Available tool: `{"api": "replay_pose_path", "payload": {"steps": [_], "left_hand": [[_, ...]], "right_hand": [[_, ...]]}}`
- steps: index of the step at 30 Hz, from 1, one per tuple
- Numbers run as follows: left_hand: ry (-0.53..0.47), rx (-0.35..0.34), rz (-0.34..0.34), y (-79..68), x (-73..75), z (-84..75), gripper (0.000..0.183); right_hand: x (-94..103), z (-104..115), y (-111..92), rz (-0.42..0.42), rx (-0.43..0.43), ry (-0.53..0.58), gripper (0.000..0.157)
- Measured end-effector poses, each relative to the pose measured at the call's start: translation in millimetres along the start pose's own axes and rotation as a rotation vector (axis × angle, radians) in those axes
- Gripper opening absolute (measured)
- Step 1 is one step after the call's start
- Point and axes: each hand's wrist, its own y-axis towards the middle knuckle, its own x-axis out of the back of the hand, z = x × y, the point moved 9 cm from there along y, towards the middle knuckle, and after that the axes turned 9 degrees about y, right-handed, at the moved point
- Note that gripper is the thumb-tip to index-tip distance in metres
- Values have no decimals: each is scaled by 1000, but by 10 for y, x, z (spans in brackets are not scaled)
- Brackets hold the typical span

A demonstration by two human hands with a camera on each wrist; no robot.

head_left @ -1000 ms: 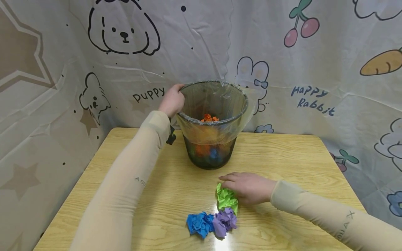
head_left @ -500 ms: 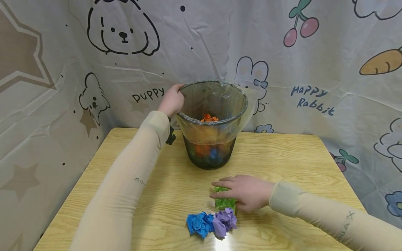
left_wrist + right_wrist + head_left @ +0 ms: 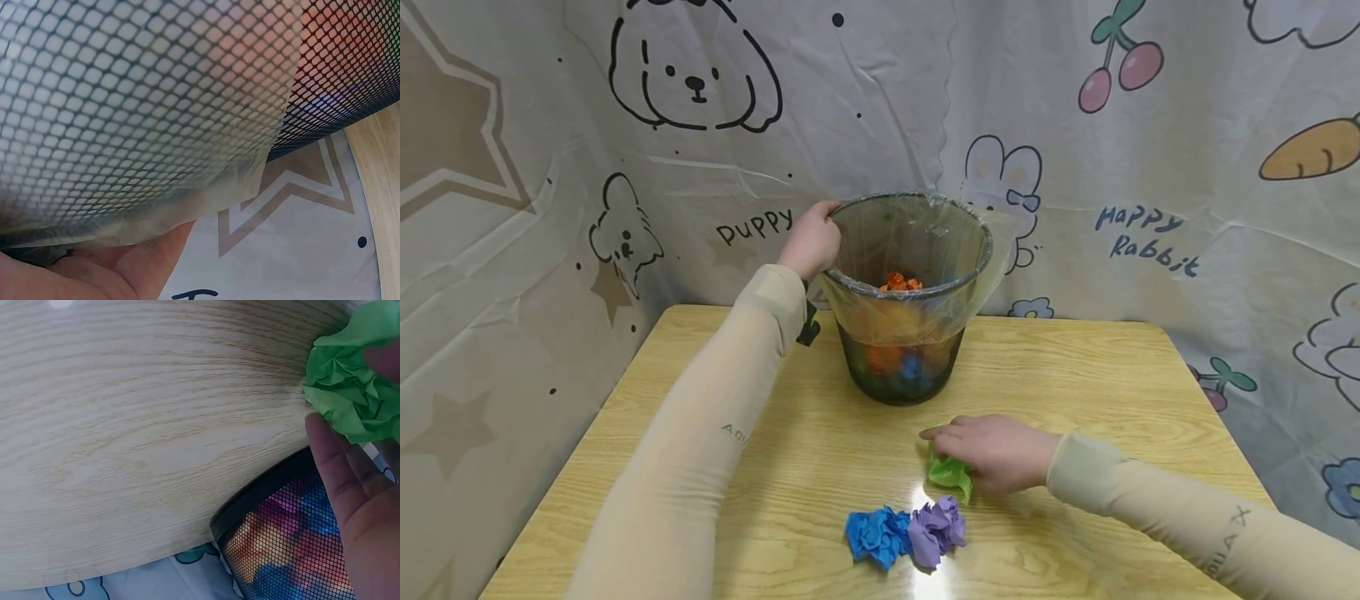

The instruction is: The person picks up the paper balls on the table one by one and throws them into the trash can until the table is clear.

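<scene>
My left hand (image 3: 812, 242) grips the left rim of a black mesh wastebasket (image 3: 898, 383). A thin clear plastic liner (image 3: 887, 321) is folded over its rim; in the left wrist view the fingers (image 3: 153, 259) sit by the liner's edge. Inside, orange crumpled paper (image 3: 899, 282) shows, with more colours through the mesh. My right hand (image 3: 1000, 454) pinches a green crumpled paper ball (image 3: 951, 475) low over the table in front of the basket; the right wrist view shows thumb and fingers about the green ball (image 3: 350, 381). Nearer me lie a blue paper ball (image 3: 877, 535) and a purple one (image 3: 936, 531), touching.
The wood-grain table (image 3: 1075, 375) ends at a back edge just behind the wastebasket. A printed cloth curtain (image 3: 880, 100) hangs behind and along the left side. My left forearm (image 3: 700, 417) reaches across the table's left part.
My right hand spread over the green paper ball, then closed its fingers on it. The green ball has come slightly apart from the purple one. My left hand and the wastebasket stay still.
</scene>
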Motion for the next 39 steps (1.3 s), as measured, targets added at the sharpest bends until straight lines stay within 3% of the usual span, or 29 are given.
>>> {"api": "replay_pose_path", "payload": {"steps": [4,10,14,18,25,30,36,39], "left_hand": [[0,1,-1,-7,5,-6,55],[2,-3,4,-15,1,-17,55],[5,3,11,8,-7,1,55],[1,2,15,16,-11,10,56],[-18,-1,22,9,-18,14,56],[-31,-2,25,4,-21,1,56],[-42,4,29,-3,-18,-4,56],[-44,8,32,-6,-17,-4,56]], "right_hand": [[30,9,-3,-26,24,-23,33],[45,-17,-18,12,25,-38,48],[128,-37,-29,-6,20,-35,43],[204,-82,-49,-29,-16,-4,39],[286,-134,-84,-42,-68,68,45],[372,-80,-95,-65,-29,58,46],[531,18,-110,-74,28,-5,68],[631,58,-108,-86,38,-6,62]]}}
